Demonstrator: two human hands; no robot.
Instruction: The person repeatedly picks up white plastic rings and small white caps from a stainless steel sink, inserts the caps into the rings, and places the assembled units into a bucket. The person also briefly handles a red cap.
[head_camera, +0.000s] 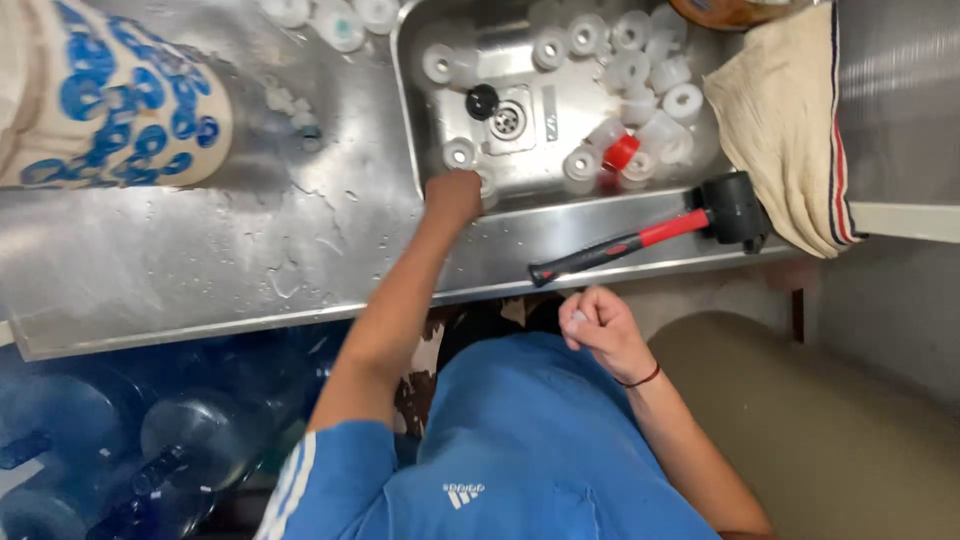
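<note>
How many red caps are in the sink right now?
1. The red cap lies among the white caps at the right of the sink, near the front wall. Others may be hidden under the pile or behind the left hand.

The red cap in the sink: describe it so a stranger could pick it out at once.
Start at the steel sink at the top of the head view and find its round drain. To the right of the drain, near the sink's front wall, a heap of white plastic caps lies. The red cap sits at the front of that heap, the only red one among white neighbours.
</note>
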